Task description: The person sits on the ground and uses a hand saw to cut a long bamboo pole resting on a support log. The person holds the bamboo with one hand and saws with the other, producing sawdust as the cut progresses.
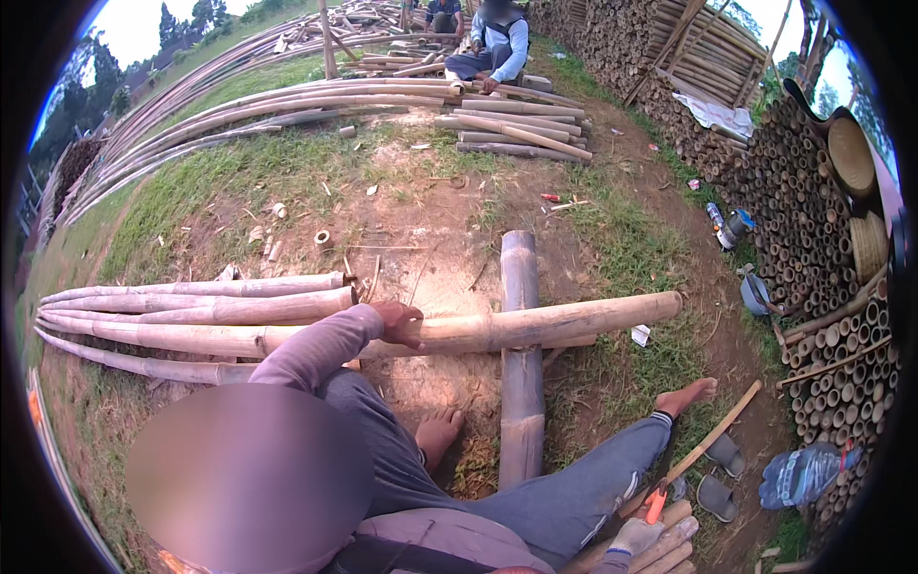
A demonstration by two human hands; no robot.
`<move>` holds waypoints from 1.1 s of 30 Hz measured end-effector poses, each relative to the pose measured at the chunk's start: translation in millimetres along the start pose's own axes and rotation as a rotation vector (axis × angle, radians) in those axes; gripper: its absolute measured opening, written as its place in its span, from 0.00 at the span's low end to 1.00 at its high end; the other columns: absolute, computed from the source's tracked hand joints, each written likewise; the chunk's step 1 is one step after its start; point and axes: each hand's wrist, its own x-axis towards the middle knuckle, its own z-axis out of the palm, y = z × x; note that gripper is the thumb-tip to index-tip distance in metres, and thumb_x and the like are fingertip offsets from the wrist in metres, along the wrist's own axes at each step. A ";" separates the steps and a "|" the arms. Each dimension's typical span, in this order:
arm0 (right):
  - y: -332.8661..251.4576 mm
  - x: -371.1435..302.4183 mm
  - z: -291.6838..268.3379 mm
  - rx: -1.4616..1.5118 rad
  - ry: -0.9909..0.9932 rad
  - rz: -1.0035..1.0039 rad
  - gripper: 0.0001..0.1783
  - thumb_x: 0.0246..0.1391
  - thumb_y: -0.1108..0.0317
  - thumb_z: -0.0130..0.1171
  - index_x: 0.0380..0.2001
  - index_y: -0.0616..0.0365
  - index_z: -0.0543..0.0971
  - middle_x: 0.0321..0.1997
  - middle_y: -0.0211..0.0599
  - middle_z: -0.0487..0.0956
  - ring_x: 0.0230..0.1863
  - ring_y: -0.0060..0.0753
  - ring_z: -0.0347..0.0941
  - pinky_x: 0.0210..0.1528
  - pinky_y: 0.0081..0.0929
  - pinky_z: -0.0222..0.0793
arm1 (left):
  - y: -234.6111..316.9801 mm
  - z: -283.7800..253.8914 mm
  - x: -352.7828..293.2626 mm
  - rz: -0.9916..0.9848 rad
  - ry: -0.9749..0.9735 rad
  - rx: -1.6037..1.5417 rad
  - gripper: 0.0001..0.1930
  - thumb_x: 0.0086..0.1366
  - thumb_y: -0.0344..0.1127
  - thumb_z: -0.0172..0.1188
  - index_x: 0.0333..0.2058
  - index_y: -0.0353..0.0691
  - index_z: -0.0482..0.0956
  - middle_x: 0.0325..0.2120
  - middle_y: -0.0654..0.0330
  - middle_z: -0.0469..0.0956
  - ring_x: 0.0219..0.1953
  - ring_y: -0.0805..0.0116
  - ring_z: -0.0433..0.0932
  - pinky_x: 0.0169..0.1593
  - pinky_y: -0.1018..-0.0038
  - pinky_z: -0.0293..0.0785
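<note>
My left hand [395, 323] is closed over a long pale bamboo pole [564, 322], its arm reaching across my bent leg. The pole lies sideways over a thicker grey bamboo log [521, 421], and its cut end sticks out to the right. My right hand [634, 538], in a pale glove, is low at the right and closed on an orange-handled tool [655, 504]. Beside that handle a long tan strip [717, 430] slants up; I cannot tell whether it belongs to the tool. Cut bamboo pieces [669, 545] lie under the right hand.
More bamboo poles [220, 287] lie at the left. Sandals [715, 497] and a large plastic bottle [803, 475] are at the lower right. Stacked bamboo [803, 201] walls the right side. Farther off, a person [502, 48] sits behind a pole pile [526, 129].
</note>
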 end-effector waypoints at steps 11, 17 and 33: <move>-134.2 -40.0 18.7 0.391 -0.133 -0.184 0.17 0.68 0.62 0.58 0.50 0.60 0.67 0.45 0.35 0.68 0.42 0.25 0.65 0.45 0.28 0.63 | 1.0 5.7 4.1 -0.012 0.026 0.054 0.57 0.50 0.69 0.79 0.73 0.47 0.65 0.59 0.43 0.80 0.64 0.42 0.78 0.67 0.53 0.73; -121.6 -150.2 -42.8 0.525 -0.223 -0.124 0.10 0.65 0.68 0.62 0.43 0.60 0.73 0.35 0.30 0.73 0.32 0.21 0.68 0.36 0.24 0.65 | 21.0 9.1 -4.6 0.013 0.108 0.040 0.66 0.42 0.63 0.85 0.76 0.50 0.58 0.66 0.44 0.72 0.66 0.41 0.75 0.68 0.52 0.74; -127.1 -196.4 -25.0 0.129 -0.421 -0.385 0.11 0.57 0.69 0.70 0.31 0.63 0.77 0.26 0.39 0.76 0.27 0.39 0.73 0.33 0.39 0.69 | 23.7 106.8 -0.3 0.015 0.850 0.385 0.34 0.55 0.49 0.74 0.58 0.43 0.75 0.50 0.53 0.80 0.51 0.49 0.80 0.53 0.50 0.74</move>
